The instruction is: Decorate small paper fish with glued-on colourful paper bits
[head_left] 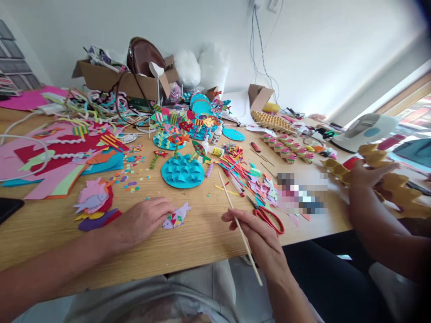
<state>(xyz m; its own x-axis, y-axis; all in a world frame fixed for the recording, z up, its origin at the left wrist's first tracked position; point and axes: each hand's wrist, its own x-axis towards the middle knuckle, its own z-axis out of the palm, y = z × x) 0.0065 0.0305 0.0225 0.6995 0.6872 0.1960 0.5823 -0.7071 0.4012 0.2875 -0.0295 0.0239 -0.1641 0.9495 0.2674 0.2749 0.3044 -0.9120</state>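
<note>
A lilac paper fish (pixel 175 218) with small red, green and yellow triangles on its body lies flat near the front of the table. Bent and close together, the fingers of my left hand (pixel 145 219) rest at its upper left edge and hold it against the wood. My right hand (pixel 257 237) grips a thin wooden stick (pixel 248 252) like a pencil, its upper end pointing up and away from me. Just beyond that hand lie red-handled scissors (pixel 269 218). A turquoise disc with cut-up scales (pixel 182 171) stands behind the fish.
Paper fish cut-outs (pixel 93 197) are stacked left of my left hand. Coloured strips (pixel 232 167), scraps and a glue bottle (pixel 216 134) lie further back. At the right, another person's hand (pixel 365 175) reaches among egg-carton pieces (pixel 399 190). A white machine (pixel 362 132) stands behind.
</note>
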